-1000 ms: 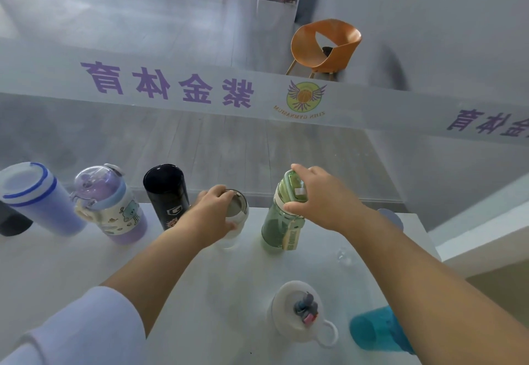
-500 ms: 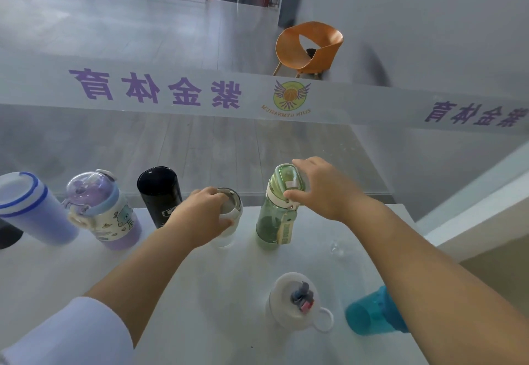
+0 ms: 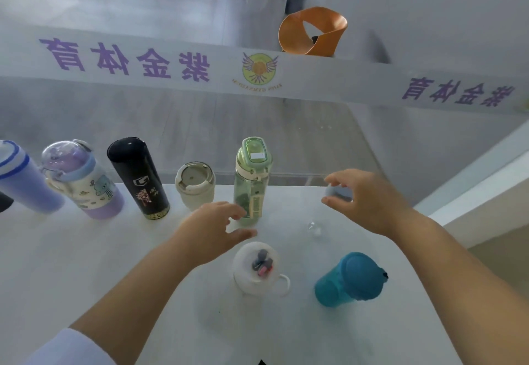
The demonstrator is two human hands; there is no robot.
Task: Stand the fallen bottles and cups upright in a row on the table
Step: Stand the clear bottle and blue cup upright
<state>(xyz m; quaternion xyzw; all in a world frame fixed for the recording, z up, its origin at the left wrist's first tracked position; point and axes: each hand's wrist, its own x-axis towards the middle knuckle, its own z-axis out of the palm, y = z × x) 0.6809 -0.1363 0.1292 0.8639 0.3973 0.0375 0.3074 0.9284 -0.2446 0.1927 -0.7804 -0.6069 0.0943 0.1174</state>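
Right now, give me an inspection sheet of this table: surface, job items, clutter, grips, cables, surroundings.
Surface: white table, no spills seen.
Job's things: blue-ringed cup, purple bottle, black flask, cream cup and green bottle upright in the back row; white mug and teal cup nearer, outside it.
Clutter: small clear object; pale blue thing partly hidden by the right hand.
Grips: left hand and right hand open, holding nothing.
Cables: nothing seen.
Surroundings: banner with purple lettering, orange chair beyond.

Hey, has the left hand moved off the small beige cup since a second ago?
Yes. The left hand has let go of the beige cup and drawn back toward the person, and is now open beside the green bottle and its base.
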